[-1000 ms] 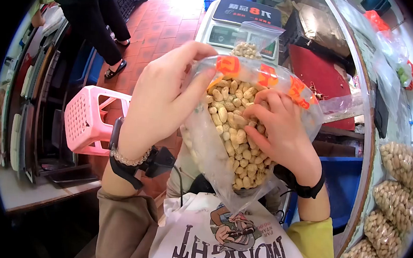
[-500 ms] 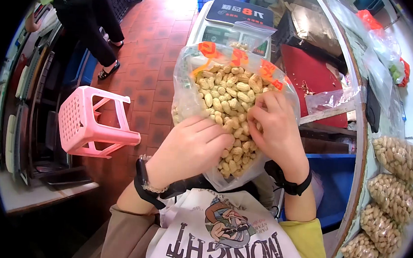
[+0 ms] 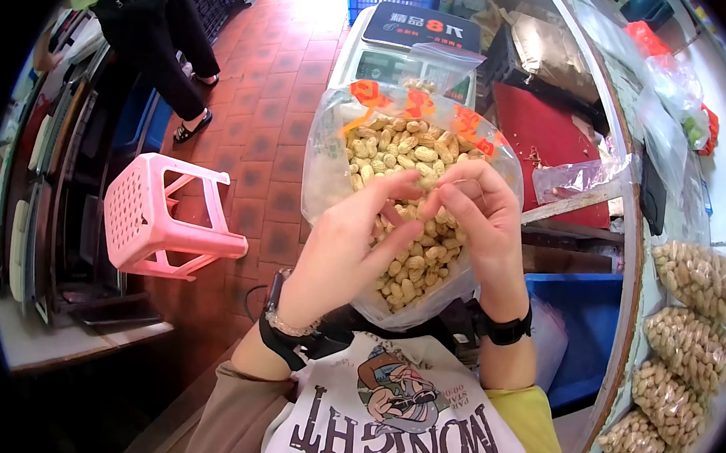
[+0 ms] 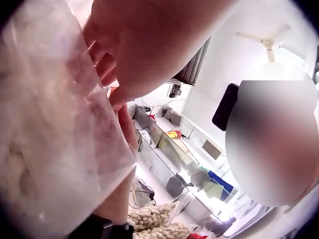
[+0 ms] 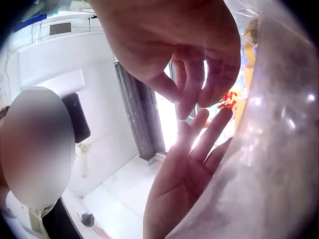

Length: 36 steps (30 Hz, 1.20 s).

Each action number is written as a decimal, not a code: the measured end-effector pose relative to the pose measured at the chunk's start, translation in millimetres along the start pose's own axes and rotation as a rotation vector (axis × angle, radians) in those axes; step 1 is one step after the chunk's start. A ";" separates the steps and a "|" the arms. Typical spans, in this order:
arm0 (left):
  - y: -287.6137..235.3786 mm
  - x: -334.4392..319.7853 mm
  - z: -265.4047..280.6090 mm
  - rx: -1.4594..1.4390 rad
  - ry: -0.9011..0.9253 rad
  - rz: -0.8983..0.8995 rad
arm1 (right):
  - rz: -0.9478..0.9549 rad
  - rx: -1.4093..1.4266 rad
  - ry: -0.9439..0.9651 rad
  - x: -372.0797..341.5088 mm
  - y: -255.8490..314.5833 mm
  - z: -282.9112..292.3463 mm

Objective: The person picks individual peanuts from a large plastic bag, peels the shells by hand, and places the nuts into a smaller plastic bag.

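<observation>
A clear plastic bag (image 3: 326,182) with orange markings stands open, filled with unshelled peanuts (image 3: 414,272). Over its opening, the left hand (image 3: 341,242) has its fingers loosely extended, with the thumb pointing toward the other hand. The right hand (image 3: 491,231) is beside it with bent fingers, thumb and forefinger close together. In the right wrist view the fingertips of the right hand (image 5: 174,45) meet or nearly meet those of the left hand (image 5: 177,184). Whether anything small is between them cannot be seen clearly.
Beyond the bag is a scale (image 3: 423,30) with a small bag on it. A pink stool (image 3: 149,220) stands at left, a blue bin (image 3: 579,326) at right. Filled peanut bags (image 3: 691,346) line the right counter. Another person (image 3: 154,27) stands at upper left.
The left hand moved from the bag's far rim down to the near side, then rose beside the right hand. The right hand lifted from among the peanuts. The bag's rim shifted left.
</observation>
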<state>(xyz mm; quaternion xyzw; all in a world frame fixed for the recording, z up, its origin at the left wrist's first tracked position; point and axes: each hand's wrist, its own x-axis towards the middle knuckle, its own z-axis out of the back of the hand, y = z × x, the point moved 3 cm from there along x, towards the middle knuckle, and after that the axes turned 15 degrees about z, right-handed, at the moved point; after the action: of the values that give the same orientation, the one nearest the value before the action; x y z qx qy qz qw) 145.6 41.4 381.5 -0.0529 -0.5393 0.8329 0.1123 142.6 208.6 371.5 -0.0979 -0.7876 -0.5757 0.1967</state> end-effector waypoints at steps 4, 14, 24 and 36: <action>-1.6 1.3 -6.1 -0.069 0.050 0.052 | -0.028 0.116 -0.048 -4.9 -1.1 0.3; 13.8 -2.2 -11.1 -0.154 0.135 0.041 | -0.140 0.037 -0.041 -29.0 -0.5 -1.5; 16.2 -4.1 -11.8 -0.046 -0.010 0.011 | 0.546 -1.243 0.240 -26.6 23.3 -13.9; 16.1 -7.3 -12.3 0.012 0.127 0.045 | 0.575 -1.237 0.226 -38.6 15.5 -16.8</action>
<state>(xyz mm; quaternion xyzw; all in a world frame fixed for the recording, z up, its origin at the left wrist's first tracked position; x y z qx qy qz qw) 153.1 44.1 361.6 -0.1171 -0.5248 0.8334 0.1277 186.6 200.4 373.0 -0.3366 -0.2318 -0.8508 0.3304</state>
